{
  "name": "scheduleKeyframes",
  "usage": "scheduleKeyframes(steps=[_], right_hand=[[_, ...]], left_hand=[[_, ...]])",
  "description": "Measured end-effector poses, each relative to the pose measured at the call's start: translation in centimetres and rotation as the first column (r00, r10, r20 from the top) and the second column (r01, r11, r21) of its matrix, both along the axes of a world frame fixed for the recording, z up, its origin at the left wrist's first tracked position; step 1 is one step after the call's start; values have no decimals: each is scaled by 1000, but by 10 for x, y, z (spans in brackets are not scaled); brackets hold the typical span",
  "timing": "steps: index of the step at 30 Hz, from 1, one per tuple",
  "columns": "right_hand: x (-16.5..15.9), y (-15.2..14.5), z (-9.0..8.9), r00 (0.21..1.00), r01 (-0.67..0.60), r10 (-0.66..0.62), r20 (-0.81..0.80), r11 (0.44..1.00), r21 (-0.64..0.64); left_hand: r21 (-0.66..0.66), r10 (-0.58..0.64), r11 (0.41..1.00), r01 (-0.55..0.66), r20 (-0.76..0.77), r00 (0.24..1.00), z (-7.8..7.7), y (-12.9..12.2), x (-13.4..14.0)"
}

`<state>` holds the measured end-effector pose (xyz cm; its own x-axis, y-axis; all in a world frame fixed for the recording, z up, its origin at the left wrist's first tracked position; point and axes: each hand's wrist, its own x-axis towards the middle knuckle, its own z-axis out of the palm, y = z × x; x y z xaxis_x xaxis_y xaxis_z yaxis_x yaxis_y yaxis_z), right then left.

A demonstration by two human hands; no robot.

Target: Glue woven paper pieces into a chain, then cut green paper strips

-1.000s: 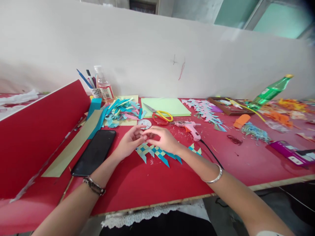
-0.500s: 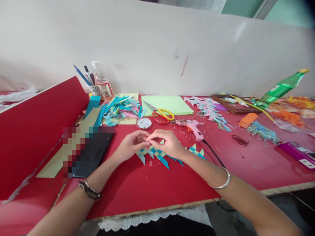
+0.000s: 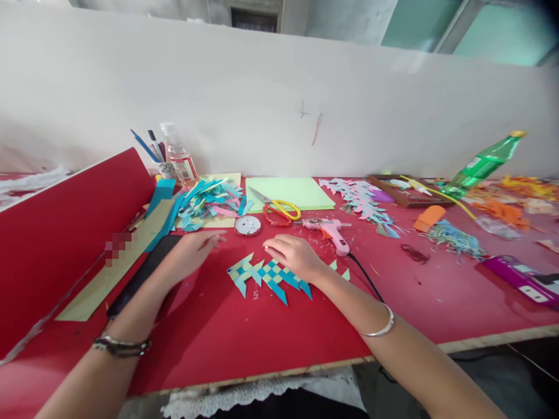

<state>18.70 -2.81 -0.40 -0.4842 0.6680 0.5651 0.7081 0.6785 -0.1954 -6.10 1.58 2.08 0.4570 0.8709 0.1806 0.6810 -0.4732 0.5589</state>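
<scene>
Paper weave [image 3: 273,273] between hands [image 3: 190,256] [image 3: 293,255], partly beneath right

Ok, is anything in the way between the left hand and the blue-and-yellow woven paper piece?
Nothing visible: only red tabletop shows between the left hand and the woven paper piece. The round white container sits farther back, outside that gap. The right hand and wrist hide part of the piece's right side.

1. Cannot read any text.
2. See red-and-white label [image 3: 187,169] on clear bottle [image 3: 172,142], upper left, too small to read.
3. See pale label [image 3: 474,163] on green bottle [image 3: 495,157], upper right, also illegible.
</scene>
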Motion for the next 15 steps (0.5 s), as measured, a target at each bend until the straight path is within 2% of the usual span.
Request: scheduleKeyframes(steps=[2, 4, 5, 6, 8, 11, 15], right_hand=[[0, 0, 0, 1000, 5, -6, 17, 1000, 12], [0, -1, 0, 1000, 14, -14, 21, 1000, 13], [0, -1, 0, 1000, 19, -19, 20, 1000, 10], [0, -1, 0, 1000, 23, -23, 20, 1000, 5], [1, -1, 1, 999, 30, -30, 20, 1000, 2], [2, -1, 2, 999, 36, -36, 19, 999, 6], [4, -1, 3, 999, 36, -36, 4, 999, -11]], left_hand=[[90, 47, 996, -28, -217, 975, -1, 2, -22], [179, 248, 966, -186, -436, 865, -7, 0, -42], [188, 307, 951, -245, -499, 810, -10, -2, -50], [185, 345, 939, -291, -528, 776, -14, -4, -56], [199, 388, 921, -334, -531, 753, -20, -8, -62], [252, 417, 909, -333, -504, 756, -26, -9, -63], [237, 377, 925, -296, -493, 784, -26, -8, -61]])
